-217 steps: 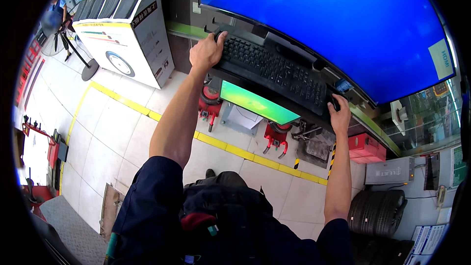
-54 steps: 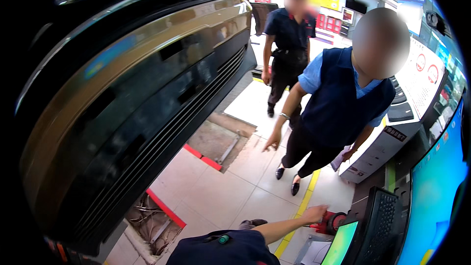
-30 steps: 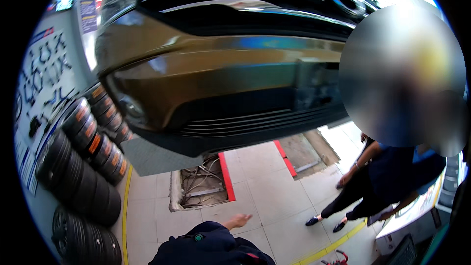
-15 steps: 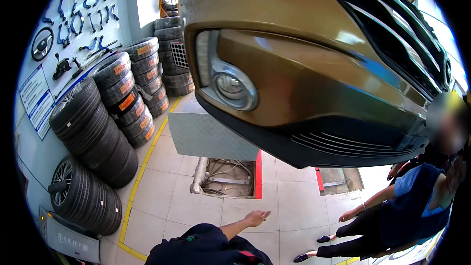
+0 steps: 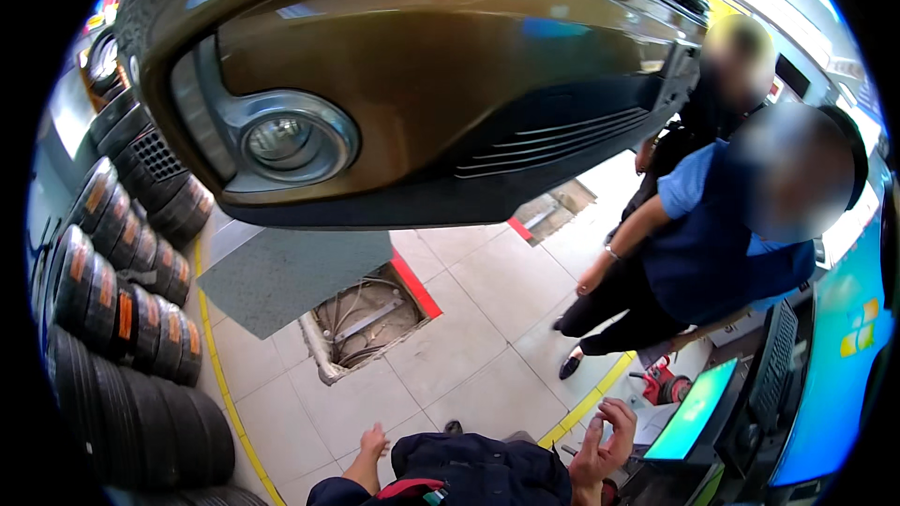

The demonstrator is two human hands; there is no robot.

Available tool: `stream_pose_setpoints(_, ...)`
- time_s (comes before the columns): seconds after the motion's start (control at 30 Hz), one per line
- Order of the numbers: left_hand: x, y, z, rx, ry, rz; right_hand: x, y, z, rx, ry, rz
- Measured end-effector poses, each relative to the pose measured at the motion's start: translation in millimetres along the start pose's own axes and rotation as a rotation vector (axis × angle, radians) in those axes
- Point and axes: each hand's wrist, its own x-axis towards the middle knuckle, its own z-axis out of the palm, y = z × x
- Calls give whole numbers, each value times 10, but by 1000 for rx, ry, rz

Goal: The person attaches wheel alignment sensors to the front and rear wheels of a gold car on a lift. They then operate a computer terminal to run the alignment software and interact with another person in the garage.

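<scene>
My left hand hangs over the tiled floor beside my dark jacket, small in view, with its fingers loosely bent and nothing seen in it. At the lower right my right hand is raised, fingers curved and apart, holding nothing. It is nearest to a small screen with a blue-green display, without touching it. Ahead hangs the front of a brown car, raised off the floor, with a round fog lamp at its left corner. Neither hand touches the car.
A floor pit with cables lies below the car, beside a grey plate. Tyre stacks line the left. On the right stand a person in a blue vest and another person, near a keyboard and large monitor.
My view has turned to the right, so the car and tyres sit further left. Screens and a second person have come into view. My right hand now shows, raised.
</scene>
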Motion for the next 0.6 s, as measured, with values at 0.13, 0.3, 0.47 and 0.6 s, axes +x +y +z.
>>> stream_pose_setpoints(0.13,-310,-601,-243,10,-41,-30,-94,-48,-118,6,30,30)
stream_pose_setpoints(0.3,-598,-708,-156,111,-65,71,-242,-16,-323,16,32,44)
stream_pose_setpoints(0.47,-440,-315,295,202,-52,254,-597,-595,-1037,492,-6,432)
stream_pose_setpoints(0.6,-620,292,765,114,-166,322,-682,-399,-1407,131,-29,555)
